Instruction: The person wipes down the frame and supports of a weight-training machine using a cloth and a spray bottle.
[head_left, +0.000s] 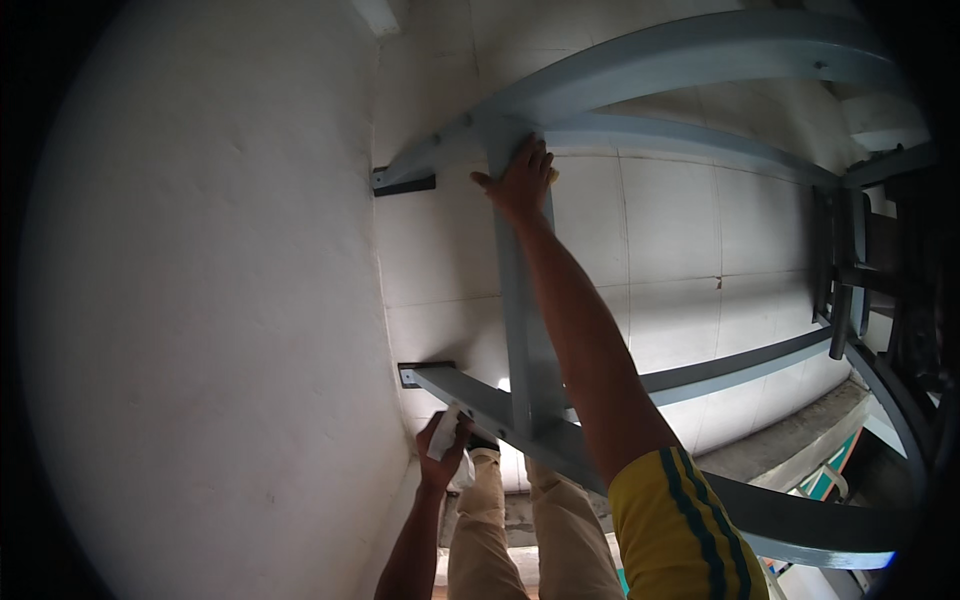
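Observation:
A grey metal frame (531, 300) stands beside the white wall, with upright posts and a crossbar between them. My right hand (525, 178) is spread on the upper end of the crossbar, thumb and fingers apart; a small bit of something yellowish shows at its finger edge. My left hand (444, 446) holds a folded white cloth or tissue (444, 435) against the lower grey post, close to a bolt. Part of the white material hangs below that hand.
The white wall (210, 300) fills the left side. Floor tiles (675, 217) lie beneath the frame. Two dark foot pads (405, 184) sit near the wall. Dark metal parts (885, 285) crowd the right edge, and a concrete ledge (795, 427) runs at lower right.

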